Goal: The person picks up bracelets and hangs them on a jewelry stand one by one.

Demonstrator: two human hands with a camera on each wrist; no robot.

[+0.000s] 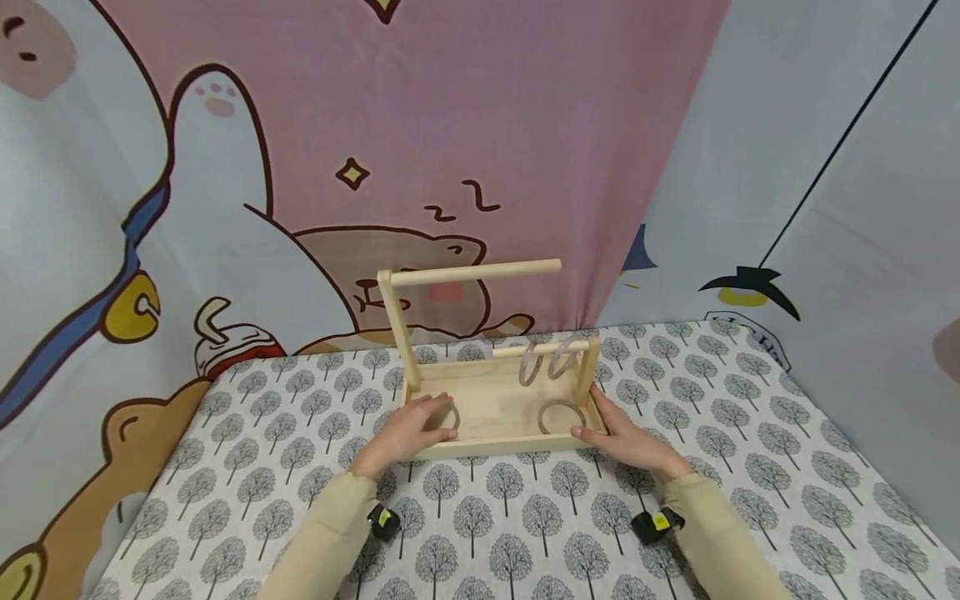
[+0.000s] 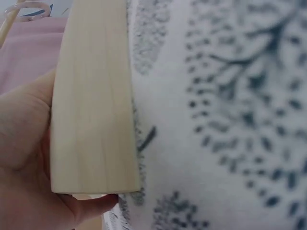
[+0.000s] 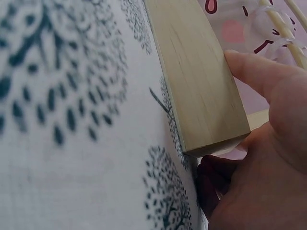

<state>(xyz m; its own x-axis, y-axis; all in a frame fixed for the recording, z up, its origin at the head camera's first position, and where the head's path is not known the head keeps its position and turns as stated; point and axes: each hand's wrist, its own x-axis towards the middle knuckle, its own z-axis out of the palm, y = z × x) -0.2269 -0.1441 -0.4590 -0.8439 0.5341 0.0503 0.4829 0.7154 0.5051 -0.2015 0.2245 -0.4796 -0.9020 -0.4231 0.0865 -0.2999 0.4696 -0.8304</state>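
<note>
A pink and pale cartoon backdrop with a sleeping animal's face stands behind a table covered by a white tablecloth printed with dark trees. On the cloth, at the middle of the table near the backdrop, sits a wooden stand with a tray-like base. Its tall left post carries a long rod pointing right; its short right post carries a lower rod pointing left, with 2 hanging rings on it. 2 more are in the base: a left ring partly hidden by fingers, and a right ring near the other end. The left hand is clamped on the stand's near left corner; the right hand grips the near right corner, thumb over the front edge. Whether the left touches the ring beside it, I cannot tell. Beige sleeves cover both forearms.
</note>
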